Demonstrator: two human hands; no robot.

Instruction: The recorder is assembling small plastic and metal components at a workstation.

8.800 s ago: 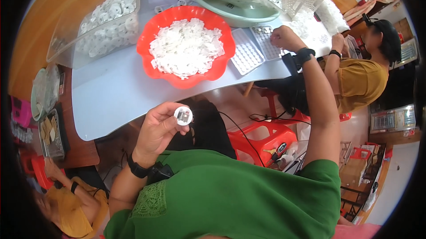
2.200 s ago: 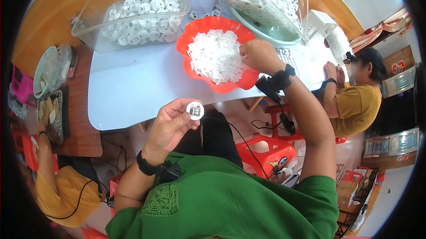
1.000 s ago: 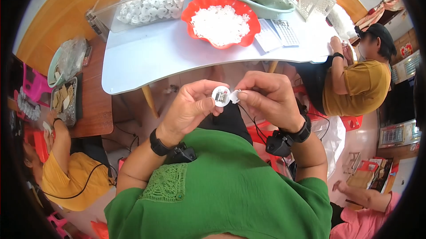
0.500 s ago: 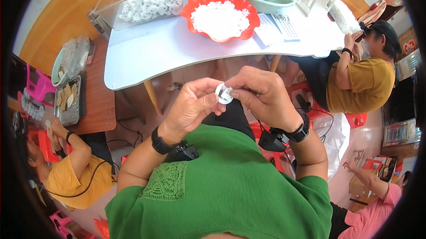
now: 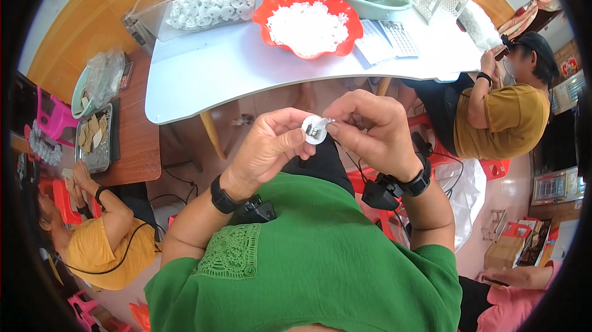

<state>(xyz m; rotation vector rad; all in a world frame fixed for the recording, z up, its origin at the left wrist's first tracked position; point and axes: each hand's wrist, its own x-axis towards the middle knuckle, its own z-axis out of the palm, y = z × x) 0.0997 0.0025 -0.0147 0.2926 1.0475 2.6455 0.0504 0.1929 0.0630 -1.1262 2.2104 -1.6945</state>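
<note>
Between the thumb and fingers of my left hand [image 5: 279,144] is a small round white plastic part [image 5: 315,136], its hollow side showing dark and metallic bits. My right hand [image 5: 372,127] is closed in a pinch on a small whitish plastic piece [image 5: 325,123], which reaches over the rim of the round part. Whether the two pieces touch is too small to tell. Both hands are in front of my body, short of the white table [image 5: 203,85].
On the table stand a red scalloped bowl [image 5: 264,31] of small white pieces, a clear bin [image 5: 161,8] of white round parts and a pale green basin [image 5: 364,0]. Co-workers sit at left [image 5: 111,252], right [image 5: 505,113] and lower right [image 5: 512,307]. Cables [image 5: 179,193] hang near the left table.
My right hand has shifted slightly right, pulling its fingertips back from the round part, so more of the inside shows. My left hand stays nearly still. The lower-right co-worker's arm has moved down.
</note>
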